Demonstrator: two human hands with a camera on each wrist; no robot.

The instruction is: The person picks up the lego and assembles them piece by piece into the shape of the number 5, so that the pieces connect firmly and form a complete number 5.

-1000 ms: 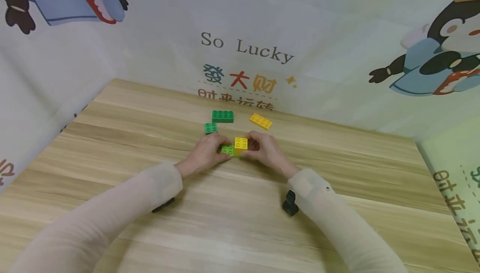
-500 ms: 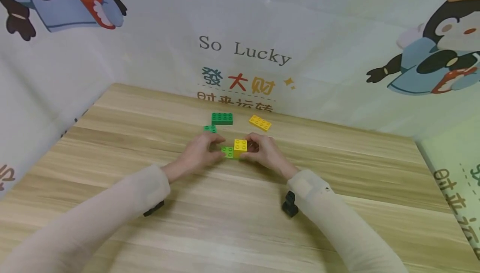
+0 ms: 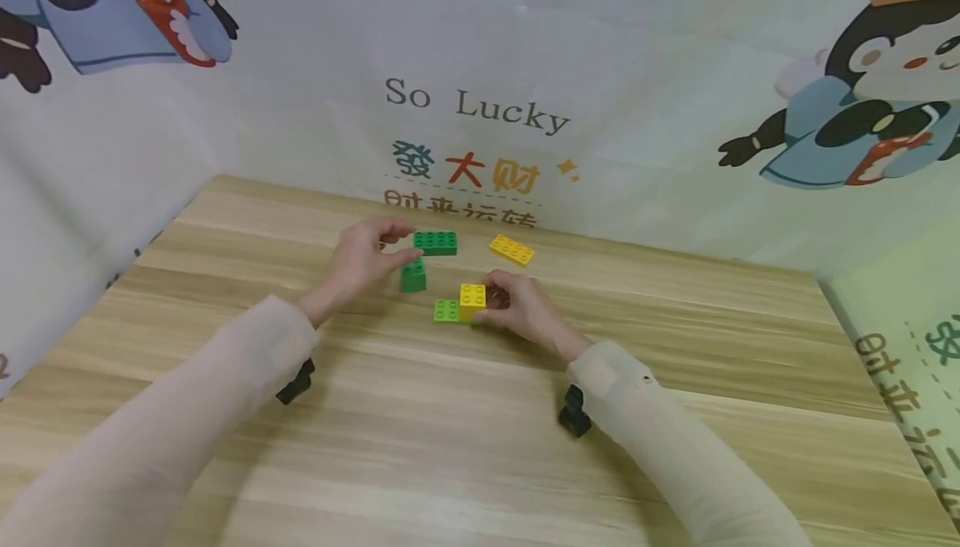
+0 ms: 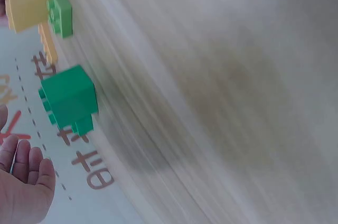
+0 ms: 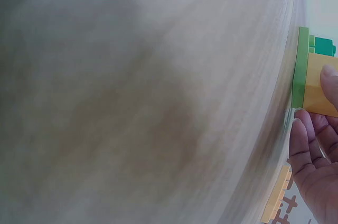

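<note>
My right hand [image 3: 521, 309] grips a square yellow brick [image 3: 472, 298] that sits on one end of a flat light green brick [image 3: 446, 311], whose other studs lie bare. In the right wrist view the thumb presses the side of the yellow brick [image 5: 318, 86]. My left hand [image 3: 362, 263] holds nothing and hovers beside a small green brick [image 3: 413, 278], fingers loosely bent with a gap between thumb and fingertips. The left wrist view shows the fingers apart from the green brick [image 4: 71, 94]. Behind it lies a longer dark green brick [image 3: 436, 244], close to the left fingertips.
A flat yellow brick [image 3: 512, 249] lies toward the back, right of the dark green one. The wooden table [image 3: 420, 447] meets a printed cloth backdrop [image 3: 300, 113] at its far edge. A black wrist mount [image 3: 574, 412] hangs under the right sleeve.
My left hand has let go of the light green brick and moved left and back to the green bricks. My right hand stays on the yellow brick. The view has shifted slightly.
</note>
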